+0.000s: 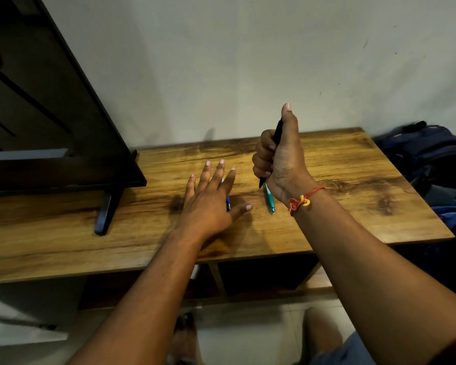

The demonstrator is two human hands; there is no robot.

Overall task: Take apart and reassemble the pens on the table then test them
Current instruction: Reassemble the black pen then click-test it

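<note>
Hands: right hand (279, 159) clenched round black pen (277, 133), held upright, thumb raised; left hand (211, 204) released, fingers spread.
Blue pen (228, 202) partly hidden beneath left hand on surface (353, 167); teal pen (269, 198) lying just beside right wrist. Likely step: dismantling black pen. Best done by pinching one end with left hand, twisting against steady right grip, keeping parts over surface.

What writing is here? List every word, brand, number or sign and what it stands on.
None can be read.
The slim black pen gripped in the right hand: no print shows.
The teal plastic pen on the wooden table: markings too small to read.
The blue pen under the left hand: mostly hidden.
The dark flat screen and dark blue backpack: no legible logo.
</note>
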